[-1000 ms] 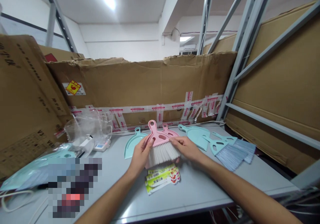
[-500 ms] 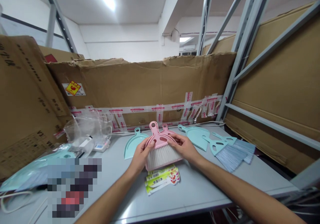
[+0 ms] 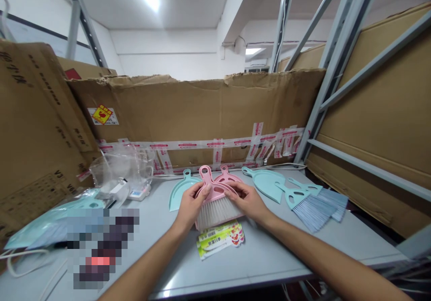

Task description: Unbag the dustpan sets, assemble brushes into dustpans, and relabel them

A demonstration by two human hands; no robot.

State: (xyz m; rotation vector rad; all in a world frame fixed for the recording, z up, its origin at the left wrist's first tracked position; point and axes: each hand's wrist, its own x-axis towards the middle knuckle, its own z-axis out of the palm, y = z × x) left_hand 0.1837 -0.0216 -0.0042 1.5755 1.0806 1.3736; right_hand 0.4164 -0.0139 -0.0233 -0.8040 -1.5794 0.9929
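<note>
Between my two hands is a pink hand brush with white bristles, its looped handle pointing away from me. Pink edges show around the brush, seemingly a dustpan under it. My left hand grips the left side, thumb on the pink head. My right hand closes on the right side, thumb near the top of the bristles. Just behind, another pink handled piece lies partly hidden. Nearer me are overlapping printed green-and-white cards on the grey table.
A turquoise dustpan lies behind my left hand. To the right are another turquoise dustpan and two brushes with blue bristles. Clear plastic bags and bagged turquoise pieces sit left. A cardboard wall stands behind.
The pink brush has turned slightly, its handle tipping left and showing more of the pink piece behind. Both hands keep their hold. The whole view has shifted a little.
</note>
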